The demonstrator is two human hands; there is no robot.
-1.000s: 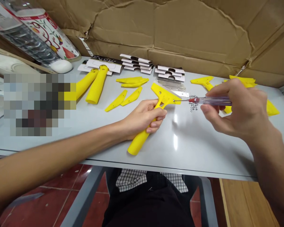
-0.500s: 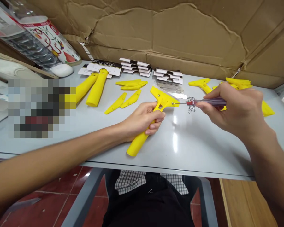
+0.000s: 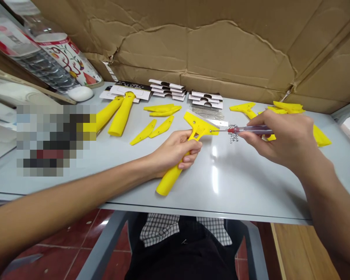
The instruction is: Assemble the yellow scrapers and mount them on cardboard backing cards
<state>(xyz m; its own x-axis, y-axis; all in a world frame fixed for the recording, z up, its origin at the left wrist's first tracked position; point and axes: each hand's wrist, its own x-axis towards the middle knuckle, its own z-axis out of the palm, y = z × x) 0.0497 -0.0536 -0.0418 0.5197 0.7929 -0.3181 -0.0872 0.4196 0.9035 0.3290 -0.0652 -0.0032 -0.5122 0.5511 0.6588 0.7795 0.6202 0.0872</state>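
Note:
My left hand (image 3: 179,152) is wrapped round the handle of a yellow scraper (image 3: 169,179), its wide head tilted up and to the right. Two screws show in the scraper's head. In my right hand (image 3: 288,140) is a screwdriver (image 3: 253,129) with a clear purplish handle and red collar, lying nearly level. Its thin tip meets the screw at the right end of the head. Just beyond the scraper, a small heap of screws (image 3: 232,137) lies on the table, partly behind the screwdriver.
Loose yellow blade covers (image 3: 142,133) and metal blades (image 3: 207,113) lie behind my hands. Folded cards (image 3: 205,99) stand near the cardboard wall (image 3: 236,50). More yellow scraper parts (image 3: 321,136) are at right. Yellow handles (image 3: 121,116) and bottles (image 3: 72,58) are at left.
The camera view has shifted slightly. My right hand has tilted a little with the screwdriver, whose tip stays at the same screw. My left hand keeps its hold on the scraper.

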